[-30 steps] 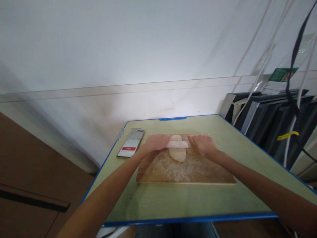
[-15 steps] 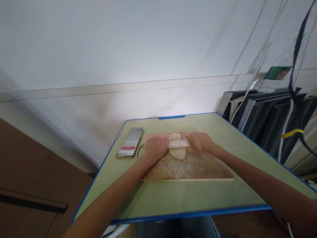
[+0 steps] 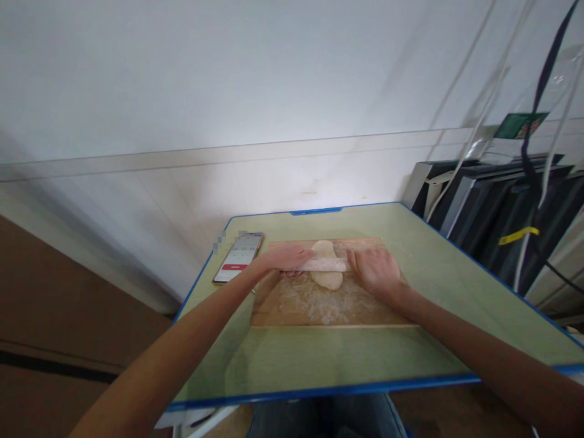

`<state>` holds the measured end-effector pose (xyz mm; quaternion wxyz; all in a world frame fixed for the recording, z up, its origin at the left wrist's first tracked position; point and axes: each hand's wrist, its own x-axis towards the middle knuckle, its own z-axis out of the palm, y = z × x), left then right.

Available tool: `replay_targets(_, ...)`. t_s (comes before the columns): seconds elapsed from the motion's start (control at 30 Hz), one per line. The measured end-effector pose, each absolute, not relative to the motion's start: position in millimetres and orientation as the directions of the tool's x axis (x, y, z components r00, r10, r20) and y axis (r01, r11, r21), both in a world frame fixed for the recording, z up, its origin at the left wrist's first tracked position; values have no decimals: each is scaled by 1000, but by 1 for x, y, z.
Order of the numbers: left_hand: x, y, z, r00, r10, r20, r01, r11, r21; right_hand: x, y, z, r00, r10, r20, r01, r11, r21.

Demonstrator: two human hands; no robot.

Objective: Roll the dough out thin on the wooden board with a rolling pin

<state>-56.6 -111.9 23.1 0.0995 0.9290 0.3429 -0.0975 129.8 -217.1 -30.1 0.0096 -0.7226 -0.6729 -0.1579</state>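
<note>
A pale, flour-dusted rolling pin [image 3: 326,264] lies crosswise over a flattened piece of dough [image 3: 327,280], which shows above and below it. My left hand [image 3: 288,258] is closed around the pin's left end, its fingers partly hidden. At the other end, my right hand [image 3: 378,272] grips the pin with the back of the hand facing up. Under the dough is a wooden board [image 3: 274,313], with loose flour [image 3: 326,309] scattered over its near half.
The board rests on a green table [image 3: 347,359] with a blue rim. A phone [image 3: 237,258] showing a timer lies left of the board. Dark flat panels [image 3: 497,213] lean at the right, where cables and a strap [image 3: 542,91] hang. A white wall stands behind.
My left hand has turned flatter over the pin's end, its forearm lower. My right hand has shifted slightly nearer to me. The pin stays across the dough; the view has shifted slightly.
</note>
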Motion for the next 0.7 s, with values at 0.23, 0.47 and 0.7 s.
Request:
replay_targets(0.23, -58, -135, 7, 693, 721, 28, 718, -685, -127, 125, -215, -14, 141, 984, 113, 978, -157, 139)
replay_targets(0.47, -61, -153, -1, 643, 759, 101, 760, -615, -212, 138, -194, 7, 12, 993, -116, 993, 2, 119)
replay_targets(0.7, -63, -157, -8, 625, 762, 169, 777, -586, -231, 136, -195, 11, -17, 994, -106, 995, 28, 101)
